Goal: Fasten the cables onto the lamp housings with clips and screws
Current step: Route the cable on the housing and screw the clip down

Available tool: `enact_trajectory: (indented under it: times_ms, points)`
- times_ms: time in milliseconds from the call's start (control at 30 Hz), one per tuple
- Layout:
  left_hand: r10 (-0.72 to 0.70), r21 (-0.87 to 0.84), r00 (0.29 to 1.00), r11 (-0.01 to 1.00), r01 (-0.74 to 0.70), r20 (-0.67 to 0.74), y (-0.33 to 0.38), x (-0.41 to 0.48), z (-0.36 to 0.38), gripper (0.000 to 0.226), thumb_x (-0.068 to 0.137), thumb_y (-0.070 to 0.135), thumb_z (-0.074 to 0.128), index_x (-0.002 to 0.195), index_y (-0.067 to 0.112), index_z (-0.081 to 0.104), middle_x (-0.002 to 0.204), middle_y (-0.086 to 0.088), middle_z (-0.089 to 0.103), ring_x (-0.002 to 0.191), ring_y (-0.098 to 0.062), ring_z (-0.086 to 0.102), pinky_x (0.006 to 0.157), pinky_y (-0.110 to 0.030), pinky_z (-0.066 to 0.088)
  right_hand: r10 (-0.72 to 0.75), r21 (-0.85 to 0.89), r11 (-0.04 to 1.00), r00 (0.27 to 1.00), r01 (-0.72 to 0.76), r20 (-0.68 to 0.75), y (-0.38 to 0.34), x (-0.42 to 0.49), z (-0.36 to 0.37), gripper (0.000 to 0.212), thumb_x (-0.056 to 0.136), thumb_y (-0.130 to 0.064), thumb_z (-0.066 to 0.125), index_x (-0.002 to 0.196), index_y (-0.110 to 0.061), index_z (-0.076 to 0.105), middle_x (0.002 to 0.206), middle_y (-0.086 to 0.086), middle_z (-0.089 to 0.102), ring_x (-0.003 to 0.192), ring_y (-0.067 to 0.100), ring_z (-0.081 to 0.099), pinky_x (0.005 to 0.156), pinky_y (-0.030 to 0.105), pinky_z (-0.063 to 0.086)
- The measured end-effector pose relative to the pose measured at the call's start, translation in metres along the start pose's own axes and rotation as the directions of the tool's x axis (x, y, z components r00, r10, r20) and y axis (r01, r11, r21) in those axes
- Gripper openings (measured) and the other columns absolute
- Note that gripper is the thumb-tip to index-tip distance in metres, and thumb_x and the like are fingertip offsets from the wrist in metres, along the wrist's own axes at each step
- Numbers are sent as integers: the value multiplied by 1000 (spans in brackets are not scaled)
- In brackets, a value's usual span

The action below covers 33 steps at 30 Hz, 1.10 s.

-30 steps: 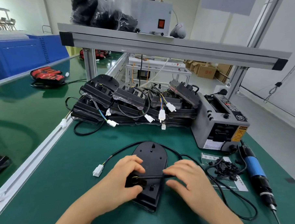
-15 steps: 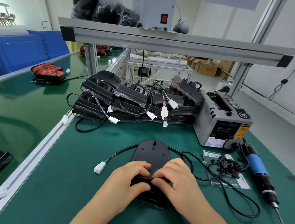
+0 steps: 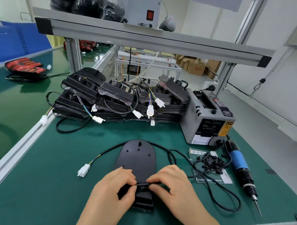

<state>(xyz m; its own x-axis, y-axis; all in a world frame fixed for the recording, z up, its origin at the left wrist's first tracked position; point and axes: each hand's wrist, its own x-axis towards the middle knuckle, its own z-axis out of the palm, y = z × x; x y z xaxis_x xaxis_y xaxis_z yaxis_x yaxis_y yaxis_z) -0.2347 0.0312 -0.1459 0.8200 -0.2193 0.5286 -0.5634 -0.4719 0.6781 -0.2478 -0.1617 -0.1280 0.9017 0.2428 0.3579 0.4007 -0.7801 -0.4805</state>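
Looking down from the head view, we pinch the cable point(image 3: 142, 184) between the fingers of our left hand point(image 3: 113, 187) and right hand point(image 3: 171, 186), holding it across the near end of the lamp housing point(image 3: 137, 156), which lies flat on the bench point(image 3: 39, 184). We judge this to be the cable-seating step. Next we need a clip from the pile point(image 3: 210, 161), then the screwdriver point(image 3: 240, 167). Our hands hide the cable's seat.

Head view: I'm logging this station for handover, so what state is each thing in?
Lamp housing: lying flat on the mat.
Cable: stretched across the housing's near end, pinched by both hands.
Left hand: pinching the cable.
Right hand: pinching the cable.
White connector: unplugged, loose on the mat.
Screwdriver: lying on the mat, untouched.
Clips: loose heap on a paper sheet.
Stacked housings: piled at the back, connectors unplugged.
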Motion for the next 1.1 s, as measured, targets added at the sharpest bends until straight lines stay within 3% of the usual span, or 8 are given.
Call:
enact_trajectory:
  times_ms: [167,300,600,733,800,867,967,1100]
  points:
    - [41,49,999,998,-42,31,1,-3,0,31,69,4,74,75,28,55,96,22,59,103,7,55,103,-11,32,39,40,998,999,-40,21,1,-10,1,37,78,-61,51,101,-37,67,95,-24,54,101,-9,42,93,16,26]
    - [3,112,1000,994,-4,11,6,-10,3,28,66,-6,80,73,15,63,94,19,60,101,0,57,96,-13,38,15,2,1000,1000,-15,0,-1,-17,4,36,77,-59,54,100,-32,65,97,-26,49,100,-10,38,94,13,23]
    - [10,167,1000,986,-8,-10,16,-18,4,12,73,14,77,71,16,66,93,15,61,103,-3,57,86,-20,43,17,58,998,998,-13,-62,3,-24,-5,35,82,-52,55,103,-27,66,101,-25,54,106,-6,44,96,17,31]
    - [-12,132,1000,991,12,-6,19,-17,4,17,74,13,77,68,21,63,94,22,57,106,9,51,85,-2,36,255,156,964,916,-215,-309,27,-35,-45,9,87,-32,57,79,-29,61,82,-18,58,82,3,56,71,12,40]
    - [-31,125,1000,992,31,-2,19,-16,4,23,68,6,80,67,22,63,95,22,57,106,10,50,81,0,37,425,20,897,850,-442,-312,53,-40,-73,15,87,-30,55,72,-31,57,76,-15,59,74,2,55,60,15,40]
    - [-31,130,1000,991,31,0,19,-16,6,26,66,3,81,66,23,64,98,22,57,106,8,51,75,-4,41,592,-270,727,775,-632,-220,81,-43,-95,20,89,-27,52,69,-30,56,73,-14,60,65,4,55,56,22,42]
    - [-40,115,999,993,39,6,18,-16,6,28,65,2,82,65,23,64,101,22,57,108,12,47,77,2,36,714,-503,544,685,-671,-141,110,-41,-101,19,91,-24,48,76,-29,59,77,-7,61,68,16,56,58,28,45]
    - [-32,125,999,992,31,7,18,-16,5,25,66,3,81,66,22,65,100,22,57,107,14,47,85,5,30,663,-497,562,719,-661,-207,124,-30,-89,12,90,-32,56,86,-23,62,84,-5,55,76,19,54,59,28,42]
